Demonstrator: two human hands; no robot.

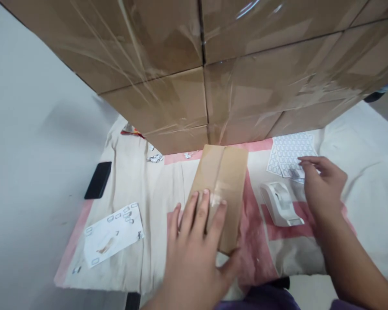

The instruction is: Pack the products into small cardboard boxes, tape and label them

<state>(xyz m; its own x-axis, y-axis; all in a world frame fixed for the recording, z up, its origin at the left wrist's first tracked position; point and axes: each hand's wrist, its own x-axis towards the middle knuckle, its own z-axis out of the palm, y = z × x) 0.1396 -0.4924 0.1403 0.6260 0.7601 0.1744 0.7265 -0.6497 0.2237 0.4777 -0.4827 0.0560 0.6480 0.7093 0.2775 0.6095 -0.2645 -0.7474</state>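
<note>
A narrow brown cardboard box [234,181], with clear tape across its top, lies flat on the cloth in the middle. My left hand [197,241] rests on its near part, fingers spread. To the right, my right hand [325,185] is over the edge of some white sheets printed with rows of small label outlines [292,150]. Its thumb and index finger are pinched together at the sheets; whatever is between them is too small to make out. A white tape dispenser [280,204] stands between the box and my right forearm.
Stacked large cartons [177,99] wrapped in clear film rise behind the box like a wall. At left lie a black phone [98,180] and a white sheet with a few labels [113,234]. Crumpled silvery scraps [155,158] sit by the cartons. A pink-and-white cloth [158,241] covers the surface.
</note>
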